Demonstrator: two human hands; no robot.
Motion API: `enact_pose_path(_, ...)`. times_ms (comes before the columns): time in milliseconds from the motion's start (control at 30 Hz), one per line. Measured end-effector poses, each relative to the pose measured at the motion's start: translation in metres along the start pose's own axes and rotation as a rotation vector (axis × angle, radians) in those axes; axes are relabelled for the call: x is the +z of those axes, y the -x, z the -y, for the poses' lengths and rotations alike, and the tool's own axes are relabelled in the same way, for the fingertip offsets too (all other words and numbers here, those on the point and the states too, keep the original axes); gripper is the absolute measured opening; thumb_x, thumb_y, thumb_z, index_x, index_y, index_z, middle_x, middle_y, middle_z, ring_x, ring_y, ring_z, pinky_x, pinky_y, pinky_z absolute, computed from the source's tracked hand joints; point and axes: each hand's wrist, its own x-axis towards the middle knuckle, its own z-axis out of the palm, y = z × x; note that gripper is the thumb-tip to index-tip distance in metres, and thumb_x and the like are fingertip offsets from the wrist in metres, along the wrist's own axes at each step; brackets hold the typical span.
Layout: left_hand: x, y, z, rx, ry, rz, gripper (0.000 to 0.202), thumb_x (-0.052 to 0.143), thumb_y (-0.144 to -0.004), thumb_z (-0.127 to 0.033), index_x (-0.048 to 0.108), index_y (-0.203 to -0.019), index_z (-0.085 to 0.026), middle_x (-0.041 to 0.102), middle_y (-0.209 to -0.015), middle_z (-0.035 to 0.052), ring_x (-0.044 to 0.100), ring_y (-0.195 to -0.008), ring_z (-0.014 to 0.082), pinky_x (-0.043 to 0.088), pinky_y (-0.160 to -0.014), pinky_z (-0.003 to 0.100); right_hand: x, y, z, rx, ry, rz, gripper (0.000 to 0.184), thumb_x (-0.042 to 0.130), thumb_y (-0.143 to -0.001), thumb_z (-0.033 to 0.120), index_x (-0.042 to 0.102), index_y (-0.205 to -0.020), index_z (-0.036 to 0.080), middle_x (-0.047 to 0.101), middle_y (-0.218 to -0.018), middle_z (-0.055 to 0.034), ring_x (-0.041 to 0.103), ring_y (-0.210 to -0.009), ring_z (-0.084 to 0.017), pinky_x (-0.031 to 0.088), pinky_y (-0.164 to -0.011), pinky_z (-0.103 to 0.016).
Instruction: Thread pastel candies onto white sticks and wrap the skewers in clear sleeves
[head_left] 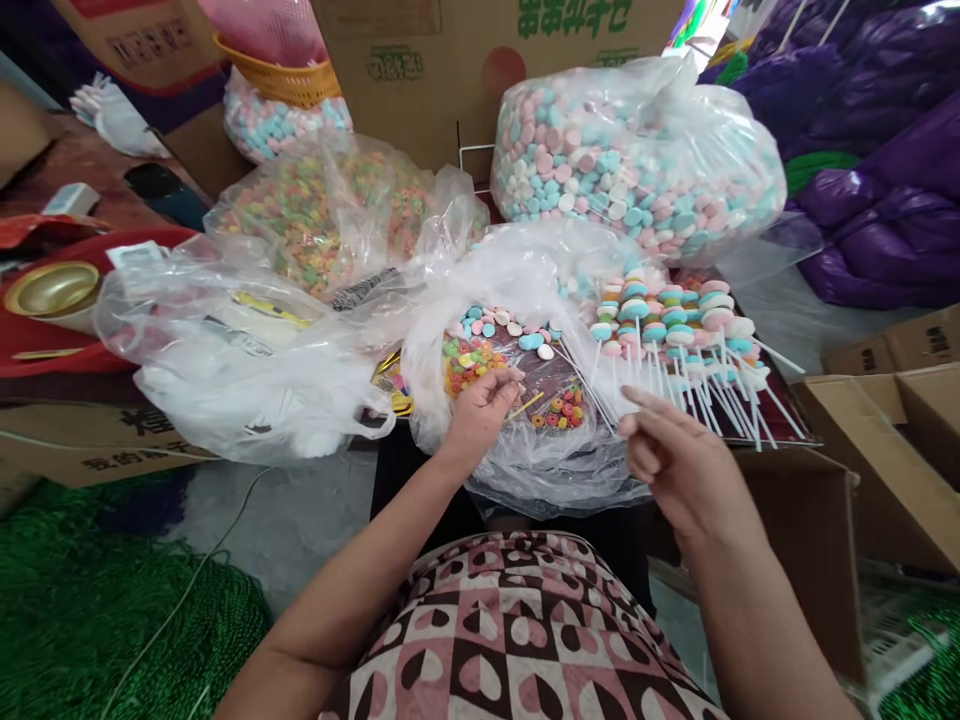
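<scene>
My left hand (482, 412) is pinched closed above an opened clear plastic bag (525, 480). What its fingertips hold, if anything, is too small to make out. Beside them is a short yellow stick (526, 404); I cannot tell whether they touch it. Ring gummies (471, 364) lie under that hand, with more red and orange ring gummies (559, 410) to its right. Pink, blue and white marshmallows (531, 341) sit behind. My right hand (679, 455) is partly open, index finger stretched out, with nothing visible in it. Loose white sticks (589, 385) lie near its fingertips.
Finished candy skewers (679, 320) are stacked at the right, their white sticks pointing forward. Behind stand a big bag of marshmallows (630, 160) and a bag of gummies (330, 205). A crumpled white plastic bag (255, 370) lies left. Cardboard boxes (892, 420) stand at the right.
</scene>
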Motion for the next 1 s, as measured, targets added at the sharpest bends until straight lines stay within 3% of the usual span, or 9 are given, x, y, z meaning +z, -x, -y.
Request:
enact_pose_path(100,0.000,-0.002,0.003,0.072,-0.154,0.057,0.016,0.068,-0.079,-0.030,0.072,-0.090,-0.020,0.071,-0.091,0.0026,0.064,-0.084,0.0150,0.050,-0.082,0.028,0.011,-0.009,-0.014,-0.207,0.594,-0.042,0.029,0.059,-0.084,0.036,0.073,-0.102,0.018,0.071,-0.087,-0.0079,0.054,-0.058,-0.016,0.040,-0.052,-0.029)
enact_pose_path(167,-0.002,-0.003,0.005,0.112,-0.253,0.082,0.015,0.065,-0.081,-0.029,0.072,-0.091,-0.020,0.072,-0.094,0.0037,0.065,-0.089,0.0168,0.049,-0.086,0.030,0.013,-0.018,-0.018,-0.294,1.015,-0.073,0.027,0.055,-0.088,0.033,0.075,-0.099,0.019,0.073,-0.096,-0.0110,0.063,-0.072,-0.021,0.041,-0.060,-0.031)
enact_pose_path(233,-0.004,-0.003,0.008,0.120,-0.315,0.091,0.016,0.064,-0.083,-0.028,0.073,-0.093,-0.020,0.073,-0.096,0.0043,0.065,-0.092,0.0185,0.049,-0.087,0.031,0.013,-0.024,-0.018,-0.262,1.301,-0.054,0.028,0.054,-0.091,0.033,0.075,-0.100,0.019,0.072,-0.103,-0.0122,0.066,-0.077,-0.023,0.039,-0.061,-0.031)
enact_pose_path(300,-0.006,-0.003,0.010,0.117,-0.345,0.089,0.017,0.063,-0.083,-0.028,0.074,-0.095,-0.021,0.074,-0.097,0.0042,0.066,-0.092,0.0192,0.049,-0.087,0.032,0.013,-0.025,-0.017,-0.206,1.445,-0.027,0.027,0.054,-0.093,0.034,0.074,-0.103,0.019,0.072,-0.105,-0.0118,0.067,-0.076,-0.023,0.037,-0.060,-0.031)
enact_pose_path(533,-0.007,-0.003,0.013,0.120,-0.392,0.071,0.016,0.062,-0.084,-0.026,0.074,-0.094,-0.021,0.075,-0.098,0.0044,0.067,-0.092,0.0193,0.049,-0.086,0.032,0.013,-0.023,-0.016,-0.175,1.545,-0.023,0.025,0.052,-0.093,0.032,0.073,-0.097,0.019,0.075,-0.096,-0.0113,0.069,-0.076,-0.023,0.035,-0.060,-0.031)
enact_pose_path(833,-0.008,-0.004,0.014,0.104,-0.366,0.064,0.017,0.063,-0.083,-0.026,0.074,-0.094,-0.021,0.075,-0.098,0.0042,0.067,-0.091,0.0191,0.049,-0.085,0.032,0.008,-0.019,-0.021,-0.134,1.400,-0.104,0.024,0.050,-0.086,0.026,0.072,-0.084,0.018,0.074,-0.088,-0.0106,0.065,-0.075,-0.024,0.035,-0.061,-0.032)
enact_pose_path(1000,0.001,-0.001,0.004,0.182,-0.429,0.101,0.018,0.062,-0.085,-0.024,0.076,-0.095,-0.019,0.075,-0.100,0.0058,0.067,-0.097,0.0198,0.049,-0.091,0.031,0.001,0.001,-0.027,-0.309,1.199,-0.127,0.021,0.050,-0.080,0.031,0.068,-0.078,0.019,0.071,-0.078,-0.0091,0.062,-0.068,-0.022,0.038,-0.062,-0.031)
